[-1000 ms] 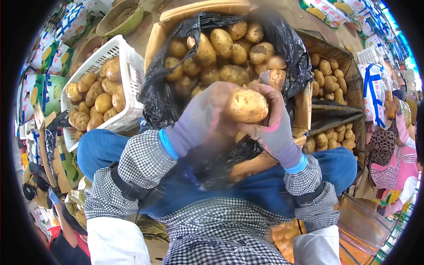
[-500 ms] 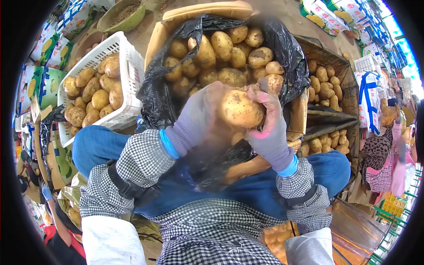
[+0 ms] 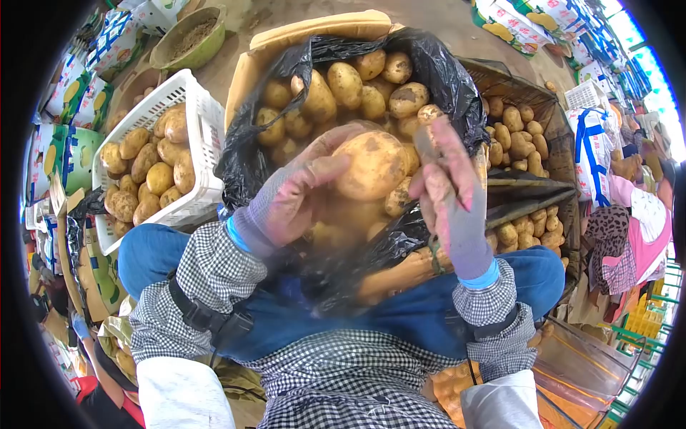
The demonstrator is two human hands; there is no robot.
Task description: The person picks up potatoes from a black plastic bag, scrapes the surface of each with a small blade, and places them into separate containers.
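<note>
While the person sits with knees apart, a large potato [image 3: 371,166] is held up between both gloved hands, just above the black plastic bag [image 3: 246,161] that lines a cardboard box [image 3: 314,30] full of other potatoes [image 3: 343,84]. The left hand [image 3: 286,200] cups it from the side and from below, its fingers half curled, thumb lying on the near face. The right hand [image 3: 450,193] is more open, with fingers almost straight, and I cannot tell surely if it touches the potato or only stands just beside it.

I judge the potato to be dense and fairly heavy for one hand, firm and not fragile, though its thin skin may scrape. Its shape is a rounded oval, pale yellow-brown, with dark patches that look like dry earth, so the surface seems matt and dusty, not slippery. The knitted gloves with a pinkish coating on the palm should grip it well. The best hold seems to be around its thick middle, palm underneath.

To the left stands a white plastic crate [image 3: 207,132] with a lattice wall, also holding potatoes. To the right is a dark woven basket [image 3: 532,86] with smaller ones.
</note>
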